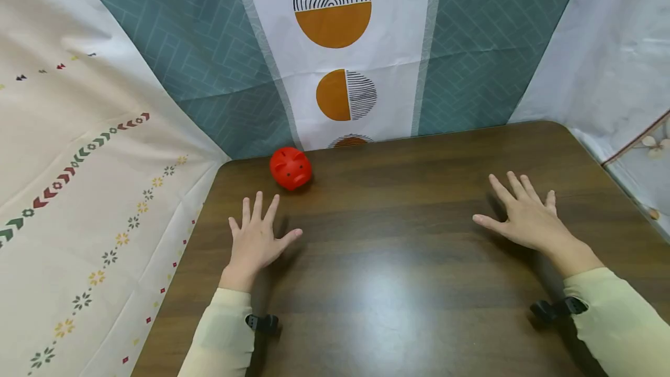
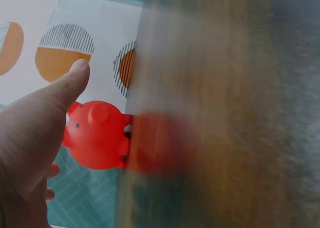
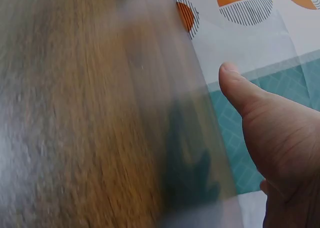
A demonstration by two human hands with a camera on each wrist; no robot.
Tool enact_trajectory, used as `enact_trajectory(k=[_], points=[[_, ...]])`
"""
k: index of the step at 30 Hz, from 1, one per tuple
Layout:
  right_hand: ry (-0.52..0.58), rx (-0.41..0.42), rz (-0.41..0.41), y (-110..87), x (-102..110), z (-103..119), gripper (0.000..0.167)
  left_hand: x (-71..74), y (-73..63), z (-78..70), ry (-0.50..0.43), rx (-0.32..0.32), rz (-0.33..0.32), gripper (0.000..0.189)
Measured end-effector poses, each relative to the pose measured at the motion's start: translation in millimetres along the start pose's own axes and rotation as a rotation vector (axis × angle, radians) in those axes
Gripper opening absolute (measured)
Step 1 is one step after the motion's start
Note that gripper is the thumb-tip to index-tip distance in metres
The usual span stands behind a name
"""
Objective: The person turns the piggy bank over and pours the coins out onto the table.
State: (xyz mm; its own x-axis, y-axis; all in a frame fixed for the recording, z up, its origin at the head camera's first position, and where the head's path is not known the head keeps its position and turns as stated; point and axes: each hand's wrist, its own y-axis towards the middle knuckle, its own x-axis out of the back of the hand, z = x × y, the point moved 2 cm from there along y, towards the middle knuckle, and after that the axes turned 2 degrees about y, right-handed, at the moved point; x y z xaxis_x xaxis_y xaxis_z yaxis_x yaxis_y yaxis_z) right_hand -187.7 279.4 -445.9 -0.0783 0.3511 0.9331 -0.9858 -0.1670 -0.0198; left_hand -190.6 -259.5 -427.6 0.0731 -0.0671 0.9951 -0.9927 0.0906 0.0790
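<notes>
Fingers (image 1: 257, 209) of the left hand (image 1: 255, 244) are spread apart, with the thumb standing away to the side, and they hold nothing. The right hand (image 1: 527, 221) has its fingers spread in a similar way, also with nothing between them. Judging from the shadows, both hands seem to be above the desk (image 1: 392, 237) and not resting on it: one over the left part of the desk, the other over its right part.

A red pig (image 1: 291, 170) stands upright at the far left of the desk, close to the far edge, touched by neither hand. Its snout is turned toward the near edge of the desk.

As for handling, the pig is probably light and hollow, perhaps of plastic, though one cannot tell whether it is hard or soft. Its surface looks smooth, so it may slip or roll under a careless touch. The best hold would be around the widest part of the body, thumb on one side and fingers on the other, with moderate pressure. The ears are small and would give a poor grip. If the material is brittle, a fall from the desk could break it.
</notes>
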Motion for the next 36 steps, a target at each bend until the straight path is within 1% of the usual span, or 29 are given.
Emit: enact_trajectory(k=[6, 10, 14, 17, 20, 23, 26, 32, 34, 36], points=[[-0.005, 0.007, -0.002, 4.7, -2, 11, 0.102, 7.7, 14.5, -5.8, 0.004, -0.023, -0.03, 0.102], [0.004, 0.019, 0.006, 10.5, -6, 23, 0.102, 13.4, 27.0, -8.9, 0.015, -0.033, -0.031, 0.105], [0.019, 0.047, 0.018, 19.8, -13, 40, 0.102, 19.2, 40.6, -9.7, 0.025, -0.044, -0.043, 0.105], [0.028, 0.078, 0.025, 28.3, -20, 57, 0.101, 21.6, 51.6, -7.0, 0.039, -0.059, -0.068, 0.106], [0.026, 0.115, 0.02, 37.4, -27, 74, 0.1, 22.6, 63.5, -4.0, 0.032, -0.07, -0.084, 0.107], [0.03, 0.158, 0.025, 44.1, -33, 93, 0.099, 21.4, 75.8, -1.0, 0.005, -0.076, -0.086, 0.107], [0.041, 0.186, 0.047, 48.0, -38, 110, 0.097, 17.0, 86.8, 4.0, -0.02, -0.08, -0.088, 0.106], [0.048, 0.225, 0.08, 56.7, -46, 141, 0.096, 6.9, 102.6, 17.6, -0.055, -0.077, -0.091, 0.103], [0.051, 0.237, 0.087, 60.0, -47, 149, 0.097, 4.1, 107.1, 19.7, -0.091, -0.078, -0.086, 0.103], [0.049, 0.244, 0.093, 63.4, -49, 155, 0.097, 1.8, 112.1, 18.6, -0.14, -0.084, -0.083, 0.103]])
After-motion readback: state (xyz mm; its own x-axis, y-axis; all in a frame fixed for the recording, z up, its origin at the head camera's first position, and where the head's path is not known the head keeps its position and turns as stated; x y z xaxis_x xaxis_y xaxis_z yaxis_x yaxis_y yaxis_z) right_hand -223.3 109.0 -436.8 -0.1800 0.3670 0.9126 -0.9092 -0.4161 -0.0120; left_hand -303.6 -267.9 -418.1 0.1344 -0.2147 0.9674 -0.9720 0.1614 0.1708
